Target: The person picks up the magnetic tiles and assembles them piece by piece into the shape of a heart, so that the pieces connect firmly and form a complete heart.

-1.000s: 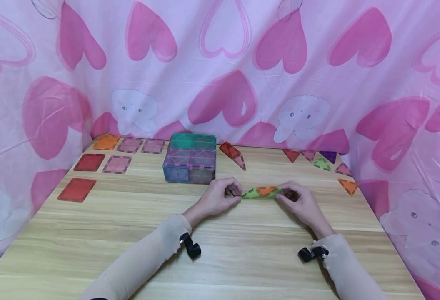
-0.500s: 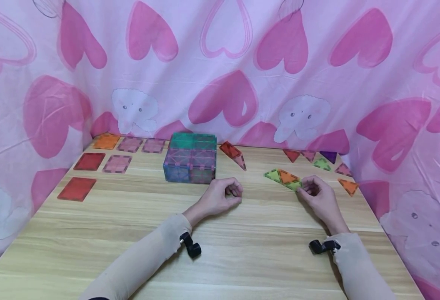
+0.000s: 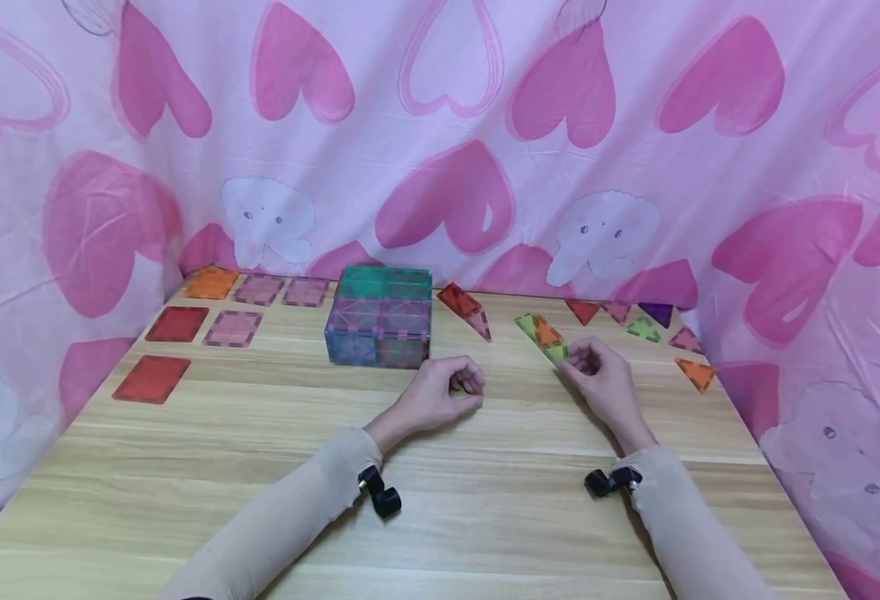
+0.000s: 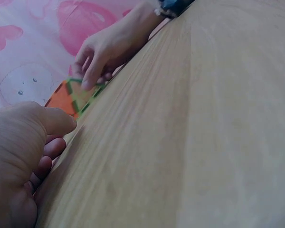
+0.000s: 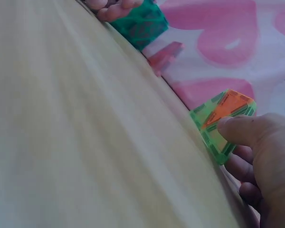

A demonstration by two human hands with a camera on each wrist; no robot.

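My right hand (image 3: 601, 379) pinches the near end of a joined strip of magnetic tiles (image 3: 547, 333): an orange triangle between two green triangles. In the right wrist view the thumb lies over a green tile of the strip, with the fingers behind it. The strip points away to the back left, close over the table. My left hand (image 3: 440, 392) rests on the table in front of a box built of tiles (image 3: 380, 321), its fingers loosely curled and nothing held. The left wrist view shows the left hand (image 4: 23, 147) with the strip beyond it.
A joined red-and-pink piece (image 3: 465, 309) lies right of the box. Loose triangles, among them an orange one (image 3: 696, 374) and a purple one (image 3: 656, 314), lie at back right. Several square tiles, such as a red one (image 3: 152, 379), lie at left. A pink curtain (image 3: 440, 192) encloses the table.
My right hand has drawn the strip away from my left hand, first to the right, then back left, turning it to point away. The left hand has stayed in place and lost contact with it.
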